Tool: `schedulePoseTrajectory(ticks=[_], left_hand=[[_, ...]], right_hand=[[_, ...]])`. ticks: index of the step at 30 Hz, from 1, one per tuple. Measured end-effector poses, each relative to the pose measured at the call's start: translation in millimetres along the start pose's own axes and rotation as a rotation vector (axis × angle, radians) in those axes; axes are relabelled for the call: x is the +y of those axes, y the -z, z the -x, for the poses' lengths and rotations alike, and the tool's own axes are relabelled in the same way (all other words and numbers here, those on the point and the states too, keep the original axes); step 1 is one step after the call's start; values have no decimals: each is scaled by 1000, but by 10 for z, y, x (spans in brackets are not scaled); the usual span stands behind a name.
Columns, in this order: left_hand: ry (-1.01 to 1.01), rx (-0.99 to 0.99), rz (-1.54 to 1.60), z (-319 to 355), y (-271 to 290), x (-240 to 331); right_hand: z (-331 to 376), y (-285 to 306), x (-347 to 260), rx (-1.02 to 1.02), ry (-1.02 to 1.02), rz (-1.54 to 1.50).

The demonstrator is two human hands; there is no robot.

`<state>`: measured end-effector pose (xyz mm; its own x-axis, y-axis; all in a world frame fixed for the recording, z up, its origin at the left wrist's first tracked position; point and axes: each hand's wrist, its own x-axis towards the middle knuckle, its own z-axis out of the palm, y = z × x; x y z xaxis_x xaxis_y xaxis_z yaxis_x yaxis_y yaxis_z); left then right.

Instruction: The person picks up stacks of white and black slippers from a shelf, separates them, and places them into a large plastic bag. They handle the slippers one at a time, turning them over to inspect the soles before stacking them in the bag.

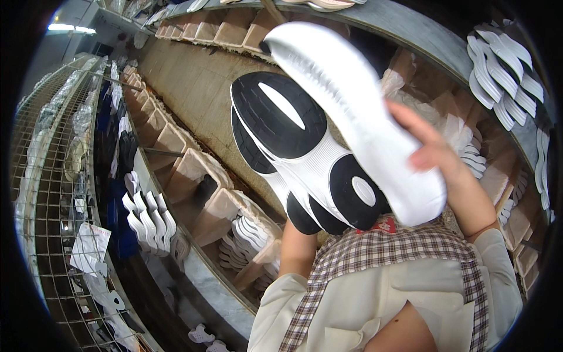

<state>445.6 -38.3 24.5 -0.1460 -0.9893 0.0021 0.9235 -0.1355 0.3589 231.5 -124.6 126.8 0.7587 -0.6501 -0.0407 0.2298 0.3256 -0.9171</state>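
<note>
My right hand grips a white shoe sole by its edge, fingers on the side and thumb on the face. The sole is tilted, its far end up and to the left. To its left a stack of black-and-white shoe soles hangs in the air, tread side showing, several pieces overlapping. My left forearm runs up behind this stack; the soles cover my left hand, which holds them from beneath. The white sole partly overlaps the stack in view.
Bins lined with pale sheeting run along the left and far side, some holding white soles. More white soles stand on the left ledge and the right ledge. A wire rack stands at far left. Below lies a floor.
</note>
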Motion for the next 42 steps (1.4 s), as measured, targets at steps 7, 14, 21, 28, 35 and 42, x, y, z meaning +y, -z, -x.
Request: schedulePoseTrajectory(ticks=[7, 14, 21, 28, 35, 42], left_hand=[[-23, 2, 27, 23, 1, -25], [-9, 12, 24, -1, 9, -2], [-21, 48, -12, -37, -13, 16], [-29, 63, -15, -165, -19, -23], [-53, 45, 77, -164, -92, 8], [-49, 4, 156, -119, -73, 32]], right_hand=[[29, 510, 157, 49, 40, -855], [41, 798, 382, 232, -42, -818], [-55, 656, 427, 106, 51, -504], [-157, 520, 671, 107, -38, -86], [-97, 640, 970, -12, -106, -813], [-3, 668, 955, 145, -139, -957]])
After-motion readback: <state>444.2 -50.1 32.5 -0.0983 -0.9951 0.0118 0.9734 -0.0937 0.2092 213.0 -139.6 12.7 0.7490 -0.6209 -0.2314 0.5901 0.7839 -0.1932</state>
